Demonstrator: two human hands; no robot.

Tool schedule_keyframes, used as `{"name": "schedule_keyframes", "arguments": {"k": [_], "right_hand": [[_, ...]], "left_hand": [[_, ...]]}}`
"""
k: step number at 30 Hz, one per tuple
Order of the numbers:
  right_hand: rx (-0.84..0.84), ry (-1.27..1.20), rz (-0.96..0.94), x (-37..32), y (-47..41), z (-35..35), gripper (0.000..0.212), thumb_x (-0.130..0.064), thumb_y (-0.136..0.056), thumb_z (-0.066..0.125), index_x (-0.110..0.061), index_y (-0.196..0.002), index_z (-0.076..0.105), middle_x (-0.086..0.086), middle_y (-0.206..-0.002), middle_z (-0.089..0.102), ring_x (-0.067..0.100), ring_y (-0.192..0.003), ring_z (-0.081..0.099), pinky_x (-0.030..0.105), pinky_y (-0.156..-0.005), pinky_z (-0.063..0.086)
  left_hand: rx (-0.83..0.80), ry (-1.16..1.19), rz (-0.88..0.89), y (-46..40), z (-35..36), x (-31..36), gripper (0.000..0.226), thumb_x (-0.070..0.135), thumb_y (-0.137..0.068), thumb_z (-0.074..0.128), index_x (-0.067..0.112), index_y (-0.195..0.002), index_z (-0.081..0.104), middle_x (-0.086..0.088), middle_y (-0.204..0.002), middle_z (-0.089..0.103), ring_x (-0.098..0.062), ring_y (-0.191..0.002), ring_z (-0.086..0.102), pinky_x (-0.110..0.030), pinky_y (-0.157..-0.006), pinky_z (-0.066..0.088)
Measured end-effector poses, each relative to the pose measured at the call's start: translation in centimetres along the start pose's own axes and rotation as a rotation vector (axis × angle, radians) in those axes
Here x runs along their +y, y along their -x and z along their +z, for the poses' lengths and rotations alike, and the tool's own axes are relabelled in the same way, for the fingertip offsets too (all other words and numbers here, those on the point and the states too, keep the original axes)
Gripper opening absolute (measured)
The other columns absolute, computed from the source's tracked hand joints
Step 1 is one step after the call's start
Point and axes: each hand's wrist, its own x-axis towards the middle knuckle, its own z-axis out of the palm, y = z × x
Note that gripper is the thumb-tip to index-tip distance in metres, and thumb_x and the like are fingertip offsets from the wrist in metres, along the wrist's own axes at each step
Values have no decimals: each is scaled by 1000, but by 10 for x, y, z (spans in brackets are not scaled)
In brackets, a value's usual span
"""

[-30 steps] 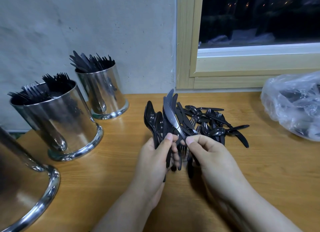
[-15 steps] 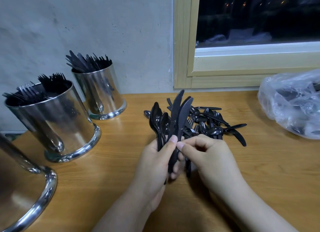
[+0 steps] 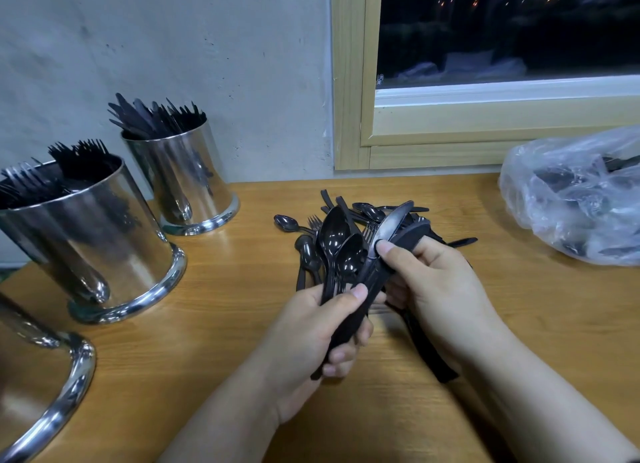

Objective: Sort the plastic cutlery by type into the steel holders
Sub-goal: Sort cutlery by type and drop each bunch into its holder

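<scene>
Wooden desk (image 3: 207, 376) stood under grey wall and window. Left hand (image 3: 308, 338) gripped bunch of black spoons (image 3: 334, 241) by handles, fingers curled round. Right hand (image 3: 433, 289) pinched black knife (image 3: 391, 225) against bunch. Loose cutlery pile (image 3: 367, 213) lay just beyond. Fork holder (image 3: 93, 241) left, knife holder (image 3: 183, 178) farther; plastic bag (image 3: 575, 199) far right.

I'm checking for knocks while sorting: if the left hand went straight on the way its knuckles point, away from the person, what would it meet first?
Likely the loose pile of cutlery on the table, just beyond the spoons the left hand grips. Depth is unclear; it might pass above the pile.
</scene>
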Motion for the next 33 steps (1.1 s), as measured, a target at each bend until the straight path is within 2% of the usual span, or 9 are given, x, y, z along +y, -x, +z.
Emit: {"name": "schedule_keyframes", "arguments": {"k": [2,5,8,13,18,21,27,30,33], "right_hand": [[50,51,-14,2,-3,-4,26,-14,-100,58,-14,-74,62,5,-58,56,15,-50,45,28,-52,40],[141,161,-29,6,-7,-10,28,-18,-98,62,-11,-72,58,6,-58,35,20,-55,27,36,-51,21],[173,257,-38,7,-9,-14,33,-22,-97,64,3,-79,52,9,-59,38,22,-57,30,35,-51,25],[138,406,-58,7,-7,-14,38,-26,-97,66,-22,-60,56,3,-55,44,18,-54,35,32,-52,29],[175,539,-83,-3,-8,-24,46,-44,-99,56,-11,-67,60,-2,-50,48,14,-44,37,21,-43,32],[257,792,-158,-8,-13,-49,42,-43,-99,57,-17,-66,63,-10,-49,51,4,-45,41,24,-50,34],[74,1299,61,-3,13,-66,44,-61,-81,69,-20,-68,60,-5,-50,55,7,-47,48,23,-50,38],[66,1404,59,0,23,-54,45,-70,-78,68,-26,-74,60,-6,-64,61,10,-64,59,33,-62,51],[55,1543,124,0,25,-44,45,-73,-80,63,-29,-89,60,-9,-79,59,19,-87,63,33,-66,45]], "left_hand": [[0,-22,25,0,1,0,29,33,-103,56,8,-111,69,-10,-78,62,-11,-50,39,-22,-43,30],[39,-41,94,0,1,0,25,28,-106,51,14,-114,71,-14,-87,69,-13,-53,47,-25,-47,37],[86,-34,131,-2,1,-1,26,25,-107,50,17,-120,70,-15,-92,73,-17,-56,51,-28,-49,41],[18,-75,80,0,0,-2,20,20,-106,53,12,-115,69,-13,-90,72,-14,-55,52,-24,-48,42],[98,-9,57,-5,-4,-2,23,22,-105,55,5,-117,64,-2,-75,56,-8,-52,37,-18,-43,31],[237,67,85,-7,-11,0,22,20,-105,54,7,-119,66,-3,-77,56,-8,-51,36,-19,-43,29],[322,64,125,-7,-11,-3,19,17,-105,55,3,-111,66,-5,-83,63,-7,-51,39,-19,-43,33],[342,66,135,-7,-11,-3,20,16,-106,54,2,-114,64,-4,-81,65,-8,-50,38,-19,-43,32],[346,86,132,-7,-12,-3,22,17,-106,54,1,-117,63,-4,-79,64,-8,-51,38,-19,-43,31]]}}
